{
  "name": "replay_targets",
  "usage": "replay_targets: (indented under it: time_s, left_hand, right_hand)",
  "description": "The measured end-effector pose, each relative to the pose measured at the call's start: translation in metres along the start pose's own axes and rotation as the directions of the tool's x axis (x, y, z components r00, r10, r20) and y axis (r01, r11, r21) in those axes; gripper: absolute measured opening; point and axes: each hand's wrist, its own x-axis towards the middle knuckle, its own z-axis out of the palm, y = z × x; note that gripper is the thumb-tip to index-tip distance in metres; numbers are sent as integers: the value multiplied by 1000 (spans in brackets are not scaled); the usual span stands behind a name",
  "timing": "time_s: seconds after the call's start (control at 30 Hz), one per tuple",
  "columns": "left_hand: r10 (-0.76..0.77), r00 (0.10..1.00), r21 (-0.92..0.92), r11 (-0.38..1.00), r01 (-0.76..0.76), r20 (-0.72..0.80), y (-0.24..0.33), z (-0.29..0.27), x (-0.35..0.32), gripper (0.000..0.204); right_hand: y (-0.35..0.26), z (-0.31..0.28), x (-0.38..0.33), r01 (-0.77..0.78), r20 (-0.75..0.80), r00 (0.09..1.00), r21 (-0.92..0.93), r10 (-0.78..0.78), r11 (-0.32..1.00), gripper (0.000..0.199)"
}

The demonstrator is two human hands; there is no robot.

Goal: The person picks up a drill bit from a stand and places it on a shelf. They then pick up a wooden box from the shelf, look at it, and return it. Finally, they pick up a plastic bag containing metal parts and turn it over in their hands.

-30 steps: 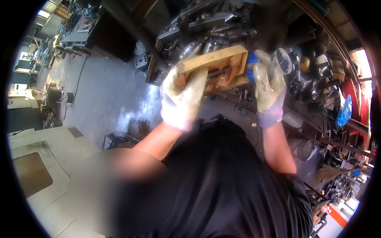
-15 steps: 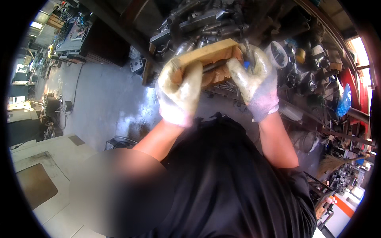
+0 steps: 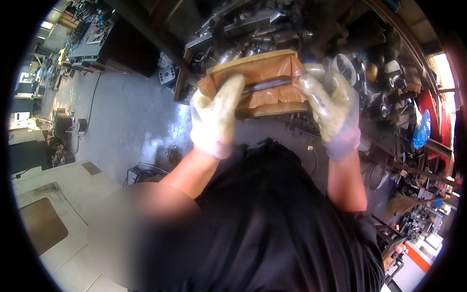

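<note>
Cardboard box [image 3: 262, 80], upper centre of frame: gripped at both ends by gloved left hand [image 3: 214, 117] and right hand [image 3: 331, 107], raised, not yet set among metal parts [image 3: 253, 24].

Illumination is uneven: strong daylight enters at the upper right edge of the frame and blows out to white, while the centre top, packed with dark metal parts, remains dim and low in contrast. The grey floor [image 3: 131, 117] at left carries a pale sheen of glare, and the gloved hands show slight motion blur. Fisheye distortion bends straight edges toward the rim, a black vignette encloses the circular field, and a smeared, defocused patch occupies the lower left centre.
</note>
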Motion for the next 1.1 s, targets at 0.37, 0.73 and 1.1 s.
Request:
replay_targets:
  time_s: [0.37,0.73,1.1]
  left_hand:
    - [-133,988,-100,985,141,77,-12,-2,4,30]
    - [-412,763,-264,766,585,498,13,6,5,46]
    - [-379,843,-256,833,490,382,-9,6,-2,42]
  right_hand:
    - [-6,-15,-2,178,143,973,44,-183,983,53]
    - [30,-20,22,24,205,979,-55,-12,998,37]
    - [43,-26,23,54,142,988,57,-62,997,52]
